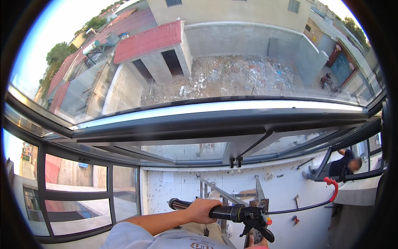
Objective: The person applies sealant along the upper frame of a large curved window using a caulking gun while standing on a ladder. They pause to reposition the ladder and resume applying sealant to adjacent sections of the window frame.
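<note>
Up by the window frame [215,124], your left hand [202,210] wraps the caulking gun [232,213] tube to steady it; your right hand [257,245] is mostly hidden, so I cannot tell its grip.

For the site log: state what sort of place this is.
Probably an unfinished upper-floor room under fit-out: dark window frames overlook a rubble-strewn yard, the left hand grips a caulking gun, and tools litter the white floor.

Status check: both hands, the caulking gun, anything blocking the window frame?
Left hand wrapped around black caulking gun barrel. Right hand barely in view at bottom edge, below trigger; grip unclear. Dark metal window frame overhead, nothing between.
</note>
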The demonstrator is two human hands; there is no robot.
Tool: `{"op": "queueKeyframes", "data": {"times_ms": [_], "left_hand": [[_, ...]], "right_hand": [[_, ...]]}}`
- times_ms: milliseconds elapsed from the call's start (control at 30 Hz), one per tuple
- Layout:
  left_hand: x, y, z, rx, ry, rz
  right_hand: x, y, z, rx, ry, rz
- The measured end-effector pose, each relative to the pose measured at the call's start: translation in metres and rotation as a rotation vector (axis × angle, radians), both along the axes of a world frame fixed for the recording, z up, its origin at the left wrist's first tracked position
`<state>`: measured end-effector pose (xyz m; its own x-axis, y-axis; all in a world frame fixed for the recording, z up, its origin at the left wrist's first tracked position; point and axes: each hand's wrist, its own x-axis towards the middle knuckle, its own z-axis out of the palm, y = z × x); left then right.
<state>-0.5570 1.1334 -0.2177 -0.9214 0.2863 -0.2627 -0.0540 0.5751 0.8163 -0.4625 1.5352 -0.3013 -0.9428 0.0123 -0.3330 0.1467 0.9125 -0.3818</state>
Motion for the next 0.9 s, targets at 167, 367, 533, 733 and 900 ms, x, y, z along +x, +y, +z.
{"op": "queueKeyframes", "data": {"times_ms": [167, 367, 533, 733, 900], "left_hand": [[-0.008, 0.009, 0.03, 0.022, -0.077, 0.023], [-0.021, 0.016, 0.045, 0.011, -0.122, 0.034], [-0.031, 0.019, 0.044, -0.013, -0.136, -0.017], [-0.04, 0.017, 0.043, -0.006, -0.101, -0.089], [-0.047, 0.017, 0.05, -0.005, -0.096, -0.127]], "right_hand": [[-0.003, -0.002, 0.009, -0.214, 0.229, 0.004], [0.0, -0.009, 0.013, 0.023, 0.208, 0.007], [0.01, -0.016, 0.004, -0.018, 0.144, -0.127], [0.021, -0.024, -0.007, 0.073, 0.113, -0.175], [0.025, -0.018, -0.037, 0.139, 0.096, -0.187]]}}
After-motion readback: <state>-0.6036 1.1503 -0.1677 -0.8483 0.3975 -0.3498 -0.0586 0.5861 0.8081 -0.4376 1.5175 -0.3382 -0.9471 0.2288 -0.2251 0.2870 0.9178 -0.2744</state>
